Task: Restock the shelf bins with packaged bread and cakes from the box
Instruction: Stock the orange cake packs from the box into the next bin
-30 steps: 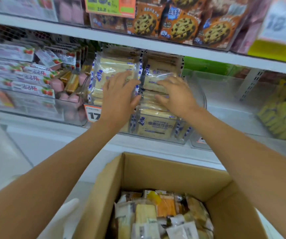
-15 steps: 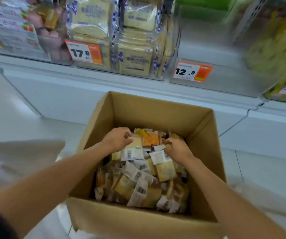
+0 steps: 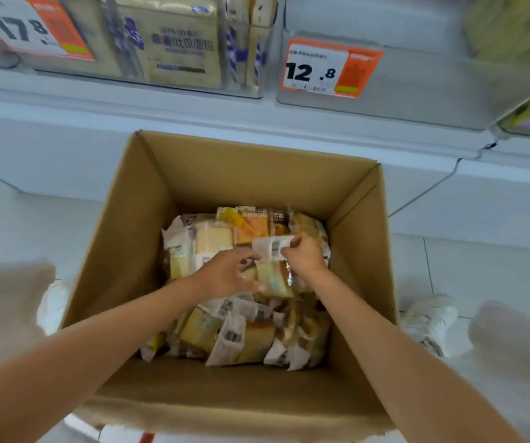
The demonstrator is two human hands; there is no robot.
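Observation:
An open cardboard box [image 3: 193,174] stands on the floor below the shelf, holding several clear-wrapped cakes and bread slices. Both my hands are inside it on one wrapped cake [image 3: 275,278] with a white label end. My right hand [image 3: 303,255] pinches the label end at the top. My left hand [image 3: 228,276] holds the packet's left side with thumb and fingers around it. Above, a clear shelf bin [image 3: 244,59] is packed with wrapped bread loaves [image 3: 184,49]. To its right a clear bin [image 3: 417,91] tagged 12.8 shows no goods inside.
Orange price tags 17.8 [image 3: 33,30] and 12.8 [image 3: 330,70] hang on the bin fronts. A bin of yellow packets [image 3: 513,27] sits at the far right. The white shelf base [image 3: 257,119] runs behind the box. My white shoes [image 3: 429,321] flank the box on the tiled floor.
My hands left the bread bin on the shelf and dropped into the box. They shifted from the top packets to one cake in the middle, now held with both hands. My view tilted down.

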